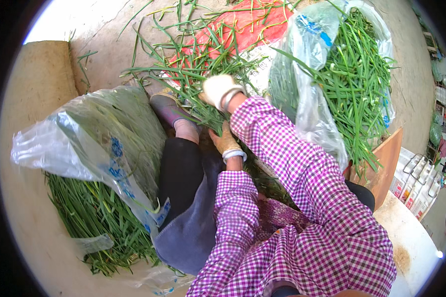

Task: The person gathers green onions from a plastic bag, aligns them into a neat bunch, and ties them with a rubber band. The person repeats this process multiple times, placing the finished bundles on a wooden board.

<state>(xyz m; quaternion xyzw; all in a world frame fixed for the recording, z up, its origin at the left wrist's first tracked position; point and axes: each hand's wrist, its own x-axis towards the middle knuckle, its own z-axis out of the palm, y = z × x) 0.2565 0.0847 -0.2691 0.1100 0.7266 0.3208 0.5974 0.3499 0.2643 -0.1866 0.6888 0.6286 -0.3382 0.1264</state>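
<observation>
Long green leafy stalks, seemingly garlic chives (208,115), lie in a bunch between my hands. My right hand (219,91), in a white glove and slightly blurred, is over the bunch's upper part; its fingers are hidden. Below it, my left hand (224,141), in a worn brownish glove, is against the lower end, thumb and fingers apart. Loose stalks (215,55) are strewn beyond, over a red sheet (260,22). At the right a clear plastic bag (308,41) stands full of stalks (353,81). Another bag (107,122) with stalks (104,219) spilling from its mouth lies at the left.
My shoe (167,107) is beside the loose stalks. A curved wooden board (386,159) stands at the right, near a white printed bag (412,182) with metal wire loops. A pale round surface (401,234) is at the lower right. A tan block (41,74) is at the upper left.
</observation>
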